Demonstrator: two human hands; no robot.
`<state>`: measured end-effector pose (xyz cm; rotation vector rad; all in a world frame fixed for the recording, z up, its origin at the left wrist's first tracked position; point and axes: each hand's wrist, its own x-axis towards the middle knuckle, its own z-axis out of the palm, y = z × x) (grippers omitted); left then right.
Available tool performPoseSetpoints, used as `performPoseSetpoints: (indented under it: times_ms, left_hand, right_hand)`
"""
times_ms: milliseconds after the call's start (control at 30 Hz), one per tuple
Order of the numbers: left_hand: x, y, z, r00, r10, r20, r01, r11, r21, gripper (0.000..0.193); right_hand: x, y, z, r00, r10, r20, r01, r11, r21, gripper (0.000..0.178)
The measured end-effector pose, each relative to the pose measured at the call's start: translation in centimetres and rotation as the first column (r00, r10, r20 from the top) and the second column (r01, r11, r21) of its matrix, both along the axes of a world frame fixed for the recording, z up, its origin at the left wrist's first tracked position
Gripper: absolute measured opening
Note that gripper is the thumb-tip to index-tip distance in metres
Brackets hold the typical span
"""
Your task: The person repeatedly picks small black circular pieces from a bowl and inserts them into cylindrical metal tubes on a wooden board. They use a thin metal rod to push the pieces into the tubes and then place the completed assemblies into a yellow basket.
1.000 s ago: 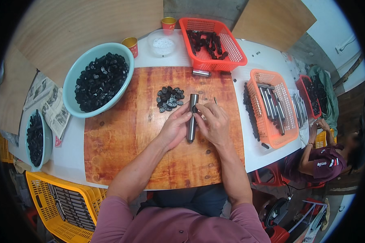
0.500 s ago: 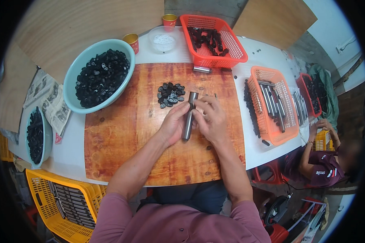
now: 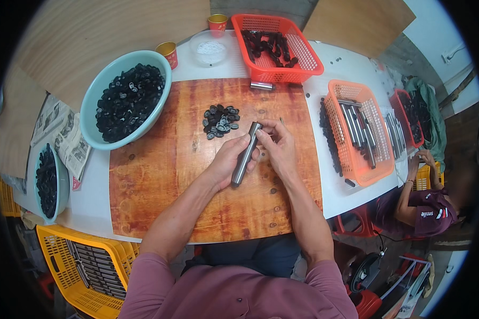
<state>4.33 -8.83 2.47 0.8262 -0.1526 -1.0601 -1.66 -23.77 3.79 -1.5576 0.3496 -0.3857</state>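
A shiny dark metal tube [image 3: 246, 155] slants between my hands above the brown wooden board. My left hand [image 3: 236, 158] is closed round its middle, thumb along the side. My right hand [image 3: 278, 143] grips near the tube's far end, fingertips at the rim and thumb against its side; whether a small part sits between them is hidden. Just beyond my hands lies a small pile of black and grey oval plastic caps [image 3: 220, 121]. A short metal tube [image 3: 261, 85] rests at the board's far edge.
A pale green basin [image 3: 164, 101] of black parts stands left, a smaller basin [image 3: 62, 181] nearer. A red basket [image 3: 310, 52] is at the back, an orange basket [image 3: 379, 173] of tubes on the right. Yellow crates [image 3: 47, 234] stand lower left. A co-worker [image 3: 428, 210] sits at right.
The tube has tilted further, its near end swinging left. My right hand has moved up to its far end, and my left hand now wraps its middle.
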Motion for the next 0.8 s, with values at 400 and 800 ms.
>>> performPoseSetpoints:
  times_ms: [400,800]
  left_hand:
    - [-0.2,-0.5,-0.1,0.941,-0.047,0.336,0.004,0.992,0.127,0.038]
    - [-0.2,-0.4,0.3,0.945,-0.045,0.324,0.006,0.993,0.12,0.038]
  right_hand:
    - [-0.5,-0.9,0.2,0.992,-0.007,0.128,-0.017,0.983,0.185,0.035]
    - [-1.0,-1.1,0.2,0.982,0.051,0.181,-0.086,0.978,0.19,0.041]
